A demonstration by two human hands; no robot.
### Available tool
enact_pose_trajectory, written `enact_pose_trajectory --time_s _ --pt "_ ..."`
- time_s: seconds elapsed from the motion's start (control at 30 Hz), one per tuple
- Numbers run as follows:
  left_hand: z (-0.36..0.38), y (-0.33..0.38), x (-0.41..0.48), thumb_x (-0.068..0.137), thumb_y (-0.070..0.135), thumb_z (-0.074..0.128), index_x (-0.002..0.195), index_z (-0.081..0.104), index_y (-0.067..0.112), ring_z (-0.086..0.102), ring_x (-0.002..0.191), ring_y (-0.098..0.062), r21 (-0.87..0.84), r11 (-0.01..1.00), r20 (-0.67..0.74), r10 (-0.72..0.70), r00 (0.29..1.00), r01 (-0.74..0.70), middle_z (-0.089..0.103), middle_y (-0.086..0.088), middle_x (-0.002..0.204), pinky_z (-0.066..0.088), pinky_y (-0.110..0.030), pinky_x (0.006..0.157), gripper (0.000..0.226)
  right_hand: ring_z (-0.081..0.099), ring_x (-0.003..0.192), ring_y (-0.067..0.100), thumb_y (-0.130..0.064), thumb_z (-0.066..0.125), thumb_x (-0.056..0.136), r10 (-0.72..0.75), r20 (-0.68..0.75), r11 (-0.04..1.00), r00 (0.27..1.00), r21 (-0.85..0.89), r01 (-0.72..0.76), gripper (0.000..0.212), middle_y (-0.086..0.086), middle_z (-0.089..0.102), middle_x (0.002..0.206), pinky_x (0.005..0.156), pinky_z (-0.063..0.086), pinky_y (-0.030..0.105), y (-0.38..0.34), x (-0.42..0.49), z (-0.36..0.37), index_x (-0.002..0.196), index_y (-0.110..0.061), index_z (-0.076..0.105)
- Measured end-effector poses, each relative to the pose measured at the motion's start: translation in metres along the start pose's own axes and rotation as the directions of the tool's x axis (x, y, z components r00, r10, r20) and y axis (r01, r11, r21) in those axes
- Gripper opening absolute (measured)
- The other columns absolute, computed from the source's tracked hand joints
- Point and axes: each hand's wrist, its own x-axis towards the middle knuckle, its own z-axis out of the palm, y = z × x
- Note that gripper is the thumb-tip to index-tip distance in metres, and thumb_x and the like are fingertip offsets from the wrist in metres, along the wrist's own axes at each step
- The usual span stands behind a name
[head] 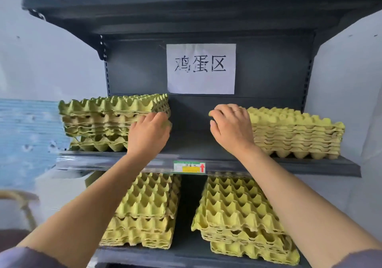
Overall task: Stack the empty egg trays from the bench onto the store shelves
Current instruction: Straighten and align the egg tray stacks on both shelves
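One tray stack [99, 119] against left fingers [159, 120]

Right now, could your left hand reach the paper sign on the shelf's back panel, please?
Probably yes: the left hand holds the upper-left egg tray stack, and nothing stands between it and the paper sign.

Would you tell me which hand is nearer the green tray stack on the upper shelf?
Left. The left hand grips the green tray stack; the right hand is across the gap, on the yellow stack.
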Motion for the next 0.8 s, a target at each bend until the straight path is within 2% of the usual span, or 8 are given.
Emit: enact_pose_trajectory --time_s 0.07,0.2,0.37,0.57,0.67,0.8 --pt "-0.016 -0.035 -0.002 0.091 0.031 0.052 0.120 0.055 0.020 0.053 0.109 -0.029 0.055 0.998 -0.003 0.029 1.000 -0.029 0.061 -0.003 0.116 0.039 -0.043 0.091 0.031 0.060 0.090 0.026 -0.021 0.046 0.086 -0.007 -0.006 0.999 1.000 0.054 0.007 0.024 0.002 0.067 0.099 0.073 0.048 0.039 -0.034 0.011 0.007 0.097 -0.015 0.068" --pt "-0.045 -0.096 -0.007 0.090 0.031 0.054 0.119 0.056 0.020 0.054 0.108 -0.030 0.097 0.995 0.012 0.001 1.000 -0.002 0.063 -0.003 0.115 0.038 -0.043 0.093 0.031 0.062 0.087 0.028 -0.018 0.051 0.084 -0.017 0.031 0.989 0.999 0.148 0.012 0.023 0.004 0.068 0.097 0.069 0.051 0.039 -0.093 0.032 0.018 0.097 -0.014 0.069" --pt "-0.072 -0.150 -0.008 0.089 0.030 0.056 0.124 0.055 0.023 0.050 0.118 -0.028 0.124 0.992 0.005 -0.018 1.000 0.017 0.061 0.000 0.123 0.034 -0.042 0.098 0.035 0.062 0.091 0.029 -0.020 0.053 0.084 -0.052 0.118 0.979 0.992 0.201 0.027 0.025 0.006 0.066 0.103 0.071 0.052 0.041 -0.136 0.054 0.032 0.103 -0.012 0.066" --pt "-0.075 -0.175 0.002 0.091 0.035 0.052 0.130 0.049 0.026 0.046 0.123 -0.024 0.211 0.978 0.037 0.000 0.999 -0.007 0.055 0.001 0.131 0.031 -0.039 0.102 0.040 0.060 0.095 0.030 -0.017 0.059 0.084 -0.117 0.156 0.971 0.981 0.223 0.081 0.026 0.008 0.064 0.109 0.072 0.051 0.041 -0.161 0.083 0.050 0.109 -0.011 0.063" --pt "-0.072 -0.180 0.010 0.091 0.036 0.052 0.131 0.048 0.028 0.046 0.123 -0.024 0.269 0.962 0.043 0.025 0.999 -0.036 0.053 0.001 0.132 0.031 -0.039 0.101 0.040 0.060 0.094 0.030 -0.017 0.061 0.082 -0.167 0.132 0.961 0.977 0.246 0.131 0.028 0.009 0.064 0.108 0.072 0.050 0.041 -0.170 0.098 0.060 0.109 -0.011 0.062" --pt "-0.069 -0.195 0.012 0.090 0.036 0.055 0.132 0.048 0.028 0.046 0.122 -0.026 0.320 0.946 0.052 0.039 0.998 -0.053 0.053 0.000 0.131 0.031 -0.041 0.102 0.043 0.057 0.104 0.030 -0.021 0.061 0.081 -0.228 0.157 0.958 0.961 0.210 0.193 0.033 0.009 0.061 0.115 0.082 0.047 0.045 -0.182 0.108 0.072 0.113 -0.014 0.059"
